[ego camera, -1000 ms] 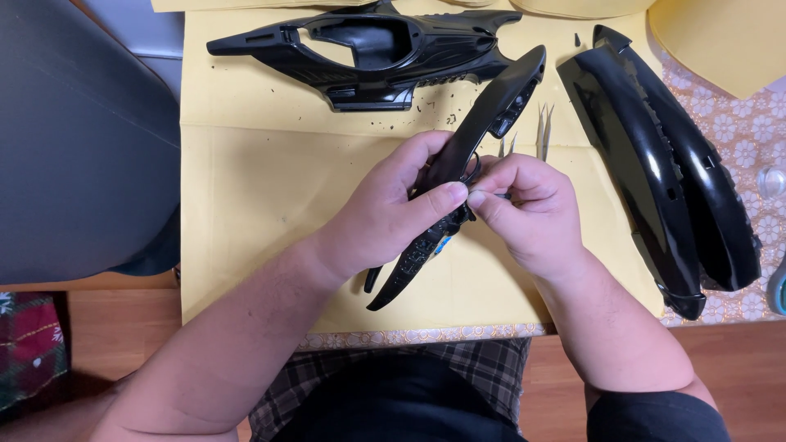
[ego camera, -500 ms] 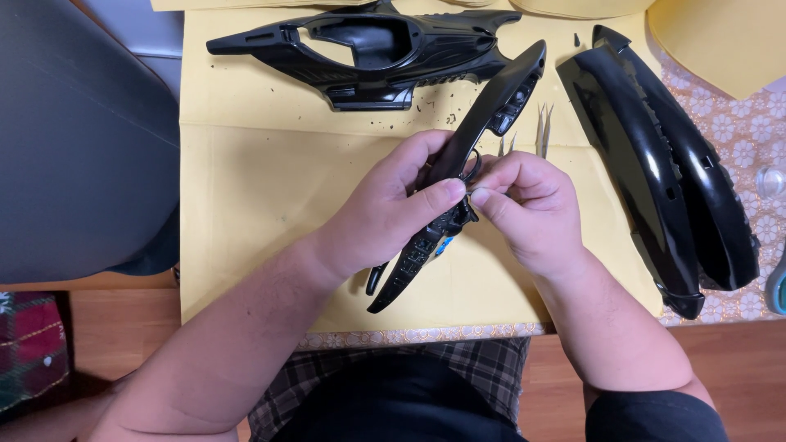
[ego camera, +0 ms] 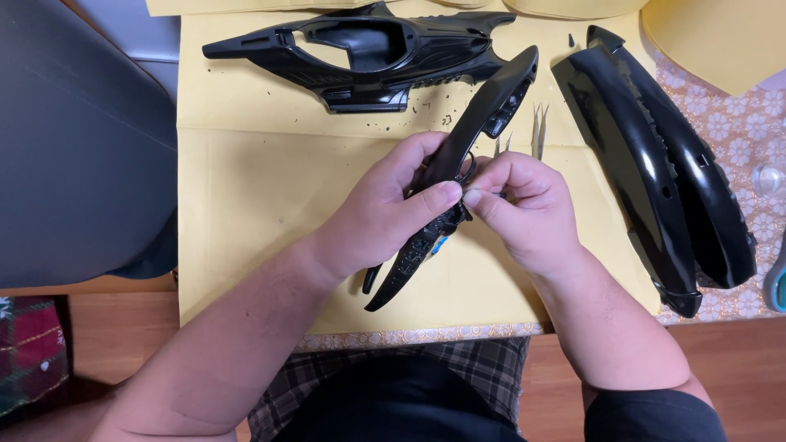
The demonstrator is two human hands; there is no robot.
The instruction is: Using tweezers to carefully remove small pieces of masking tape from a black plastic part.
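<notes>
Fingers of the left hand stay clamped on the black panel; the right hand pinches something too small to tell. Little has shifted; the frame lies at twelve o'clock.

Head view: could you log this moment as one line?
left hand: grips long black plastic part | right hand: pinches at its middle | surface: yellow paper

A table with a floral cloth carries yellow paper sheets under black plastic shells.

A floral-clothed table under yellow paper stands on wooden floor.
</notes>
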